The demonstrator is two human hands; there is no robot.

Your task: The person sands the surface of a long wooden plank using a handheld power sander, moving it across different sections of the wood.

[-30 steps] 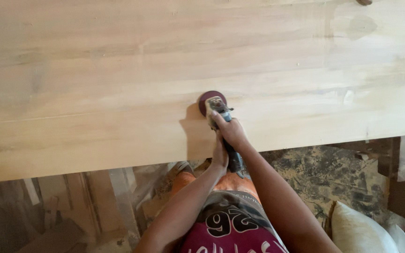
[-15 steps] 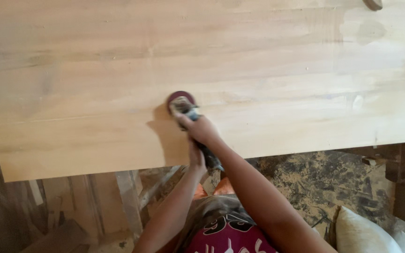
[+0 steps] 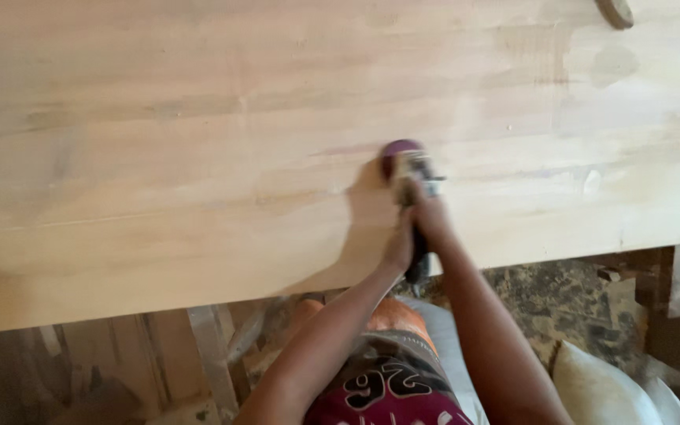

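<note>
A large pale wooden panel (image 3: 198, 142) fills most of the head view. On it rests a hand-held power sander (image 3: 407, 169) with a dark red round disc at its front. My right hand (image 3: 430, 216) grips the tool's body just behind the disc. My left hand (image 3: 399, 248) holds the dark rear handle near the panel's front edge. Both arms reach up from the bottom of the frame. The view is motion-blurred.
Wooden supports and slats (image 3: 206, 354) stand under the panel's near edge. A white sack (image 3: 600, 386) lies at the lower right on a debris-strewn floor (image 3: 552, 299). A dark curved object (image 3: 614, 12) sits at the panel's top right.
The sander and both hands shifted left half a second ago, then moved back to the right and further up onto the panel.
</note>
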